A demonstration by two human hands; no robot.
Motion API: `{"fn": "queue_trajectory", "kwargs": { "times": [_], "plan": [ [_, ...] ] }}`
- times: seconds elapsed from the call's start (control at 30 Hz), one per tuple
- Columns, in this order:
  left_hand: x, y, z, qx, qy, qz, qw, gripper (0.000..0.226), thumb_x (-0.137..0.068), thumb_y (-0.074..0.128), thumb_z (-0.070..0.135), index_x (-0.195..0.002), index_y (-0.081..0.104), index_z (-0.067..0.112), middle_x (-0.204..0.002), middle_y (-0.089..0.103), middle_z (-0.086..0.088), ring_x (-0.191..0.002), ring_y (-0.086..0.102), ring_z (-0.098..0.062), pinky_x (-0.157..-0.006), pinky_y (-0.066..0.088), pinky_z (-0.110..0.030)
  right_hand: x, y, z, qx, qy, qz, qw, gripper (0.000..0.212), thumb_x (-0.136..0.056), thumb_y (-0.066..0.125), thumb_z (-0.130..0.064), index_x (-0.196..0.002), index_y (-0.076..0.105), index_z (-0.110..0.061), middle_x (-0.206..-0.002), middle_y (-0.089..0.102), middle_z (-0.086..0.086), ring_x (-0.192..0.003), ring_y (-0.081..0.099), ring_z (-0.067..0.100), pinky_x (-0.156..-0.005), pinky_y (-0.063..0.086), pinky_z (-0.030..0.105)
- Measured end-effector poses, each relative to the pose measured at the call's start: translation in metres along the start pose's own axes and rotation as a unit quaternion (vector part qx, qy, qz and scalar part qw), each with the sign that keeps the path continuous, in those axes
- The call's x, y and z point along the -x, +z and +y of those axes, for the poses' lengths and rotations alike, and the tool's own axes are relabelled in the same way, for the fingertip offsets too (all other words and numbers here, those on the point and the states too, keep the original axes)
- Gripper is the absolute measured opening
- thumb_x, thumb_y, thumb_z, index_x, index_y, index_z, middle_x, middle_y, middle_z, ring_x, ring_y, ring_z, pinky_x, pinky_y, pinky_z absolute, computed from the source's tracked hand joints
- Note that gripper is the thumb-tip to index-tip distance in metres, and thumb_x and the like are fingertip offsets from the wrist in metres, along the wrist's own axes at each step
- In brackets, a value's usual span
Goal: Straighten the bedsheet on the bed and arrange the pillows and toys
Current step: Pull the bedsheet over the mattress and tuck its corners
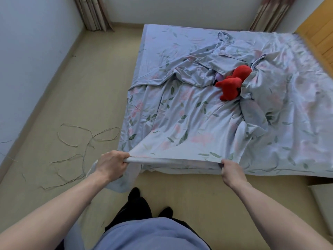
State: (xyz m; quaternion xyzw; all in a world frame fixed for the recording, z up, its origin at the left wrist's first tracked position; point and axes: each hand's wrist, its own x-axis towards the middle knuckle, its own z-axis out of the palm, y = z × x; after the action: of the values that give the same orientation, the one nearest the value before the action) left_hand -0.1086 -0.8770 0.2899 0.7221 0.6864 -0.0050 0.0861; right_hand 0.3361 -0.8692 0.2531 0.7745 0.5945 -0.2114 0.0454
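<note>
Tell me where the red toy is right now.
In the head view, the red toy lies near the middle of the bed, right of centre, half tucked among bunched folds of the bedsheet, well beyond both hands gripping the near edge.

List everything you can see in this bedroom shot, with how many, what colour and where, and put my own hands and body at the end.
bedsheet: one, pale lilac with pink flowers and green leaves, rumpled across the bed, near edge lifted.
plush toys: two, red, mid-bed among the folds; something small and purple beside them, partly hidden.
curtains: two, beige striped, far corners.
wooden panel: one, yellow-brown, right of the bed.
strings: several loose strands, tan, on the floor left of the bed.
floor: beige.
walls: white.
left hand: grips the sheet's near edge.
right hand: grips the same edge.
legs and feet: dark clothing, below the hands.
</note>
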Motion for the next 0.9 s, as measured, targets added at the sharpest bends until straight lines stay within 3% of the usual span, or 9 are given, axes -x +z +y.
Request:
{"fn": "queue_trajectory", "kwargs": {
  "times": [0.1,0.23,0.33,0.43,0.57,0.67,0.73,0.83,0.9],
  "plan": [
    [-0.005,0.011,-0.002,-0.035,-0.036,-0.074,0.996,0.019,-0.092,0.052,0.029,-0.081,0.066,0.022,-0.08,0.069,0.004,-0.067,0.055,-0.023,-0.053,0.032,-0.03,0.007,-0.018,0.005,-0.02,-0.053,0.041,0.998,0.018,-0.099,0.047,-0.022,-0.101,0.065,-0.018,-0.097,0.071,0.016,-0.089,0.064,0.039,-0.067,0.042,0.039],
    [-0.005,0.025,-0.015,-0.121,-0.059,-0.211,0.968,0.02,-0.087,0.05,0.025,-0.092,0.069,0.027,-0.094,0.07,0.004,-0.083,0.065,-0.024,-0.063,0.042,-0.03,0.022,-0.032,0.006,-0.045,-0.152,0.047,0.986,0.037,-0.099,0.055,-0.044,-0.07,0.049,-0.022,-0.06,0.053,-0.007,-0.06,0.054,0.022,-0.051,0.036,0.033],
    [-0.005,0.03,-0.009,-0.216,-0.029,-0.326,0.92,0.025,-0.089,0.053,0.028,-0.11,0.066,0.025,-0.112,0.069,0.002,-0.102,0.068,-0.021,-0.073,0.047,-0.028,0.024,-0.03,0.0,-0.071,-0.193,0.037,0.978,0.047,-0.096,0.059,-0.049,-0.06,0.038,-0.027,-0.054,0.043,-0.006,-0.052,0.042,0.014,-0.049,0.032,0.033],
    [-0.022,0.035,0.035,-0.203,0.015,-0.403,0.892,0.044,-0.077,0.064,0.049,-0.113,0.059,0.024,-0.111,0.064,0.003,-0.104,0.065,-0.022,-0.088,0.054,-0.035,0.02,-0.031,-0.012,-0.108,-0.18,0.034,0.977,0.047,-0.095,0.059,-0.051,-0.057,0.042,-0.029,-0.055,0.047,-0.007,-0.054,0.045,0.013,-0.052,0.035,0.035],
    [-0.054,0.029,0.157,0.021,0.133,-0.332,0.934,0.082,-0.073,0.069,0.068,-0.141,0.043,0.031,-0.133,0.054,0.009,-0.119,0.057,-0.02,-0.097,0.048,-0.036,0.014,-0.039,-0.031,-0.144,-0.186,0.008,0.972,0.031,-0.096,0.059,-0.047,-0.079,0.068,-0.023,-0.071,0.061,-0.007,-0.068,0.055,0.014,-0.059,0.04,0.034],
    [-0.074,0.025,0.239,0.114,0.197,-0.206,0.952,0.039,-0.087,0.062,0.051,-0.116,0.052,0.026,-0.111,0.063,0.007,-0.104,0.061,-0.021,-0.079,0.047,-0.035,0.005,-0.047,-0.033,-0.165,-0.184,-0.02,0.969,0.024,-0.095,0.061,-0.041,-0.075,0.066,-0.028,-0.073,0.055,-0.008,-0.071,0.051,0.014,-0.063,0.036,0.034],
    [-0.085,0.024,0.262,0.118,0.199,-0.175,0.957,0.017,-0.094,0.053,0.032,-0.109,0.054,0.023,-0.1,0.066,0.003,-0.097,0.061,-0.025,-0.071,0.041,-0.035,-0.001,-0.052,-0.024,-0.176,-0.167,-0.032,0.97,0.02,-0.092,0.065,-0.041,-0.078,0.066,-0.027,-0.069,0.05,-0.01,-0.071,0.048,0.013,-0.064,0.035,0.033],
    [-0.102,0.023,0.273,0.106,0.235,-0.178,0.95,0.018,-0.088,0.05,0.014,-0.101,0.048,0.027,-0.088,0.061,0.003,-0.081,0.053,-0.025,-0.065,0.037,-0.037,-0.011,-0.059,0.009,-0.16,-0.102,-0.059,0.98,0.022,-0.084,0.075,-0.04,-0.079,0.057,-0.029,-0.072,0.054,-0.011,-0.071,0.051,0.015,-0.063,0.041,0.032],
    [-0.111,0.027,0.278,0.123,0.28,-0.169,0.937,0.021,-0.087,0.049,0.013,-0.095,0.04,0.03,-0.077,0.053,0.006,-0.071,0.046,-0.024,-0.062,0.037,-0.038,-0.023,-0.059,0.035,-0.11,-0.073,-0.093,0.987,0.019,-0.083,0.074,-0.022,-0.084,0.056,-0.028,-0.084,0.058,-0.009,-0.079,0.057,0.018,-0.067,0.046,0.032]
  ]
}}
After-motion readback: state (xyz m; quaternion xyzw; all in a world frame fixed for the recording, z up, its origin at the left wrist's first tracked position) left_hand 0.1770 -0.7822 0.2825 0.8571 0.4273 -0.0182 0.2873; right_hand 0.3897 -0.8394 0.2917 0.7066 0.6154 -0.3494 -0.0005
